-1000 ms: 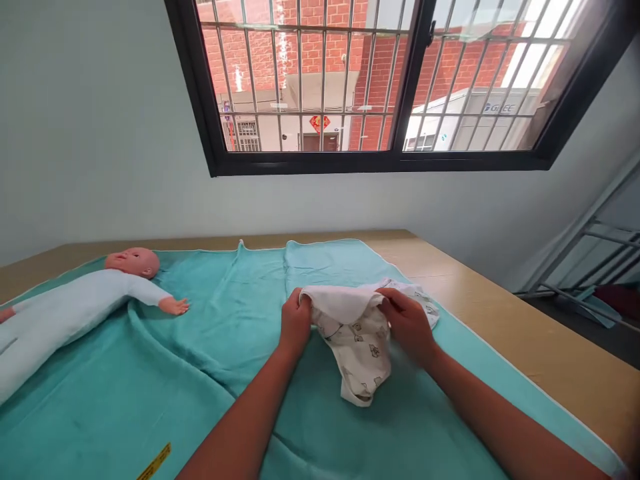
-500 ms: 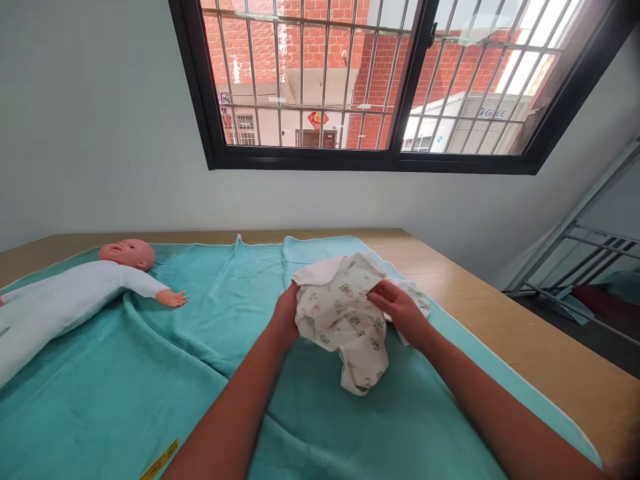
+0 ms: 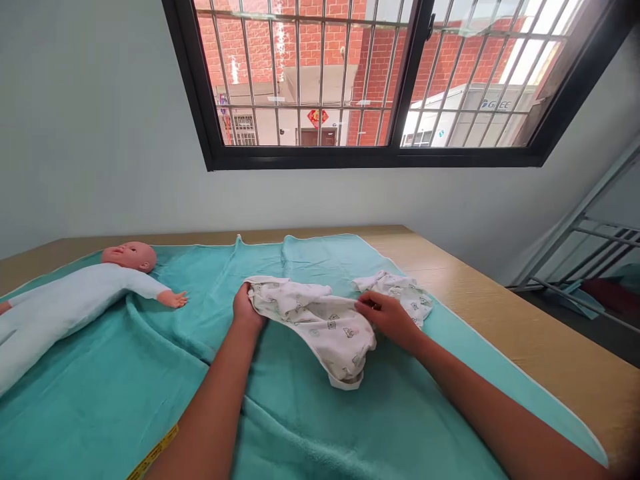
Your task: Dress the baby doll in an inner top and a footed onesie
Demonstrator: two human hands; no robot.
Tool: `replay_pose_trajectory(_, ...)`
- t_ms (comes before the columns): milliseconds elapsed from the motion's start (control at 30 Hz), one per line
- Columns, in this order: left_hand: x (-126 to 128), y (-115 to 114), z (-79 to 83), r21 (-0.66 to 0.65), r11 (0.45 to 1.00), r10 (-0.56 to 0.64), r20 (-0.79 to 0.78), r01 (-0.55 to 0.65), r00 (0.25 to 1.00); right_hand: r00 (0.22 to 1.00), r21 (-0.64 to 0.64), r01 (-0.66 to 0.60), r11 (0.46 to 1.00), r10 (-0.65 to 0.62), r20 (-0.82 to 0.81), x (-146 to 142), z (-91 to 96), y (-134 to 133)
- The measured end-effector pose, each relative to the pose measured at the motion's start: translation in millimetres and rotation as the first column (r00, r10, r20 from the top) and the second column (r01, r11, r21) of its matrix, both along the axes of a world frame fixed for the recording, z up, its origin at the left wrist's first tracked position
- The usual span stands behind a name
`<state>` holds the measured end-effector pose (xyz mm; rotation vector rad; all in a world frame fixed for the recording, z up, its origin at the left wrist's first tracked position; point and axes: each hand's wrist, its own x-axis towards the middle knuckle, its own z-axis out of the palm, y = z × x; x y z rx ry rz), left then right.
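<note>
- The left hand [image 3: 247, 308] is gripping the left end of a small baby garment [image 3: 320, 327]. Its fingertips are hiding in the cloth, so only the back of the hand is showing.
- The right hand [image 3: 387, 319] is pinching the right end of the same garment with curled fingers; the thumb is hard to make out.
- The garment is lying stretched between both hands on the towel [image 3: 125, 387], toward the far right corner of the table [image 3: 500, 320]. It is a soft white knit with tiny printed figures, wrinkled, and its rounded tip is pointing to the near edge.
- A second printed cloth [image 3: 400, 291] is lying crumpled just beside the right hand. I cannot tell whether it is joining the garment.
- The towel is teal, fluffy and folded in ridges, and it is covering most of the wooden table.
- A doll [image 3: 75, 300] in a pale suit is lying near the left edge, its legs cut off by the frame.
</note>
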<state>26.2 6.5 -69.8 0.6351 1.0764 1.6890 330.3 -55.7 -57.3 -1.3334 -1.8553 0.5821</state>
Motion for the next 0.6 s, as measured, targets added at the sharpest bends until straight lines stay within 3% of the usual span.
replay_pose_trajectory(67,-5,-6,6.3,0.034,0.991,-0.131,0.129,0.128,0.983,0.989,0.057,0.089,0.994,-0.081,-0.126,3,3.4,1)
replay_pose_trajectory(167,-7,-14,18.2,0.172,0.948,-0.313,0.370,0.267,0.874,0.969,0.227,0.212,0.951,-0.175,-0.175,6,7.6,0)
replay_pose_trajectory(233,-4,-17,23.2,0.260,0.915,-0.399,0.469,0.309,0.788,0.981,0.378,0.189,0.906,-0.160,-0.108,1,9.8,-5)
replay_pose_trajectory(300,1,-17,23.3,0.301,0.883,-0.468,0.487,0.361,0.738,0.998,0.445,0.050,0.894,-0.063,0.016,-13,10.1,-16)
replay_pose_trajectory(367,5,-16,19.6,0.321,0.843,-0.537,0.476,0.432,0.696,0.976,0.379,-0.154,0.913,0.081,0.202,-33,7.0,-29)
replay_pose_trajectory(433,7,-17,15.3,0.338,0.806,-0.592,0.448,0.486,0.670,0.896,0.257,-0.321,0.911,0.204,0.396,-52,0.6,-39)
replay_pose_trajectory(500,7,-18,13.4,0.362,0.785,-0.618,0.423,0.502,0.662,0.824,0.177,-0.375,0.910,0.240,0.514,-63,-7.0,-42)
replay_pose_trajectory(600,7,-23,15.9,0.413,0.783,-0.616,0.411,0.465,0.672,0.810,0.180,-0.334,0.925,0.184,0.556,-59,-12.4,-36)
